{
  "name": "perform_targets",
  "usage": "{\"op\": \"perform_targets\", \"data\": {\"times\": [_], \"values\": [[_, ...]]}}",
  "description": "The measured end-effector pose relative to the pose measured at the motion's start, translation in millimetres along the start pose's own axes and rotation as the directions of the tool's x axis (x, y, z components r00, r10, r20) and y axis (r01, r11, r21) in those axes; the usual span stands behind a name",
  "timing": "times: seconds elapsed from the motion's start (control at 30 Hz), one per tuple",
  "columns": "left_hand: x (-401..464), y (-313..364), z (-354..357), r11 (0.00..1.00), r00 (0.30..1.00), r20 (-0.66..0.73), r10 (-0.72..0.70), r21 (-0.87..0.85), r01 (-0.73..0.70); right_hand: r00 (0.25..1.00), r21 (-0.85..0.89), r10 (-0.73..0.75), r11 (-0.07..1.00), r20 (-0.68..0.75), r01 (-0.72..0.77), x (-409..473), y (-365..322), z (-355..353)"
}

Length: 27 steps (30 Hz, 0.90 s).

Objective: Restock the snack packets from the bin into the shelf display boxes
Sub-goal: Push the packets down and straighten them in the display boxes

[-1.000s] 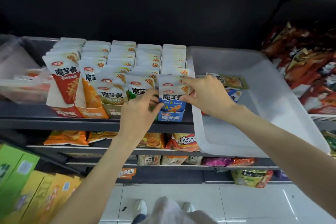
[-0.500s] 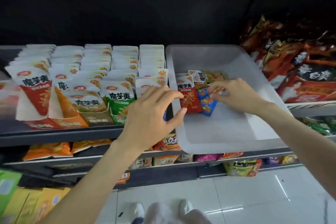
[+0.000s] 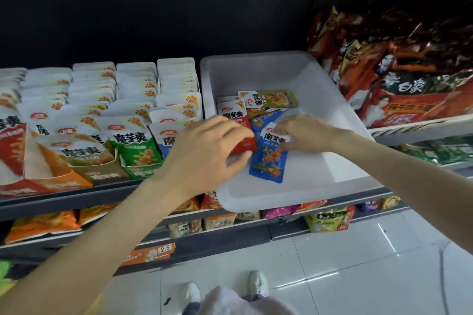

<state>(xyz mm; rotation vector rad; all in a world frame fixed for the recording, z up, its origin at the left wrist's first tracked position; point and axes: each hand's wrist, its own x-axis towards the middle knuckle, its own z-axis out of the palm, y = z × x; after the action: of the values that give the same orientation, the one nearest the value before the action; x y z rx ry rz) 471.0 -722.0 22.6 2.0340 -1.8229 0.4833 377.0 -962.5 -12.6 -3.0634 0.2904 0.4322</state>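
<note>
The white bin (image 3: 320, 100) sits on the shelf at about 1 o'clock from the person, just beside the rows of display boxes (image 3: 102, 120) that fill the shelf out to 9 o'clock. In the bin lies a small heap of snack packets. The nearest is a blue packet (image 3: 268, 161), its long axis running almost straight toward and away from the person, white printed top at 12 o'clock, blue bottom seam at 6 o'clock, tipped slightly to the right at the top. The right hand (image 3: 304, 133) comes in from 3 o'clock and pinches the packet's top right corner between thumb and curled fingers; most of the packet hangs out below and to the left of that hand. The left hand (image 3: 204, 153) hovers over the bin's left wall, fingers loosely spread and bent, fingertips over a red packet (image 3: 240, 123) that lies at 11 o'clock of the blue one; I cannot tell whether it touches it. Behind both, at 12 o'clock, an olive packet (image 3: 273, 98) lies crosswise, long axis left to right.
</note>
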Motion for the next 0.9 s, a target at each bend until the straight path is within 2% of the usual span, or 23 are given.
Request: {"op": "perform_targets", "data": {"times": [0.1,0.2,0.3,0.4,0.5,0.57,0.6,0.67,0.7,0.77,0.83,0.9], "values": [[33.3,2.6,6.1,0.994,0.996,0.019,0.083,0.071,-0.084,0.994,-0.143,0.095,0.986,0.058,-0.086,20.2,8.3,2.4],[52.4,-4.5,19.1,0.990,0.995,0.070,0.067,0.118,-0.075,0.989,-0.179,0.104,0.980,0.107,-0.084,31.4,15.2,8.1],[60.4,-11.3,29.6,0.990,0.993,0.116,0.014,0.139,-0.030,0.992,-0.209,0.085,0.976,0.094,-0.063,28.5,14.6,7.2],[65.3,-14.0,33.4,0.991,0.988,0.152,-0.022,0.137,0.001,0.992,-0.236,0.052,0.969,-0.111,-0.077,15.5,8.6,-1.0],[68.0,-9.6,30.2,0.992,0.967,0.222,-0.127,0.054,0.118,0.917,-0.115,0.058,0.987,-0.394,-0.112,-14.5,-2.0,-24.8],[67.4,-4.0,27.5,0.943,0.940,0.260,-0.221,-0.188,0.274,0.806,0.055,0.049,0.998,-0.589,-0.021,-37.0,-7.3,-39.9],[66.9,-1.0,25.9,0.873,0.922,0.300,-0.246,-0.345,0.345,0.739,0.122,0.068,0.992,-0.670,0.020,-47.3,-9.7,-46.7],[66.7,2.1,23.4,0.746,0.931,0.267,-0.248,-0.560,0.359,0.625,0.289,0.169,0.953,-0.762,0.095,-66.0,-16.9,-63.6],[67.2,1.0,21.2,0.705,0.942,0.212,-0.259,-0.625,0.334,0.604,0.411,0.241,0.897,-0.760,0.160,-72.5,-21.0,-71.6],[66.9,-1.2,12.2,0.642,0.950,0.149,-0.274,-0.707,0.296,0.642,0.667,0.358,0.667,-0.678,0.332,-79.8,-30.5,-87.0],[62.8,-0.8,-0.2,0.649,0.961,0.078,-0.267,-0.722,0.239,0.725,0.821,0.399,0.379,-0.561,0.426,-80.4,-38.5,-96.6],[53.0,0.4,-15.2,0.685,0.965,-0.015,-0.261,-0.707,0.174,0.837,0.906,0.353,0.097,-0.419,0.412,-76.4,-47.1,-100.2]]}}
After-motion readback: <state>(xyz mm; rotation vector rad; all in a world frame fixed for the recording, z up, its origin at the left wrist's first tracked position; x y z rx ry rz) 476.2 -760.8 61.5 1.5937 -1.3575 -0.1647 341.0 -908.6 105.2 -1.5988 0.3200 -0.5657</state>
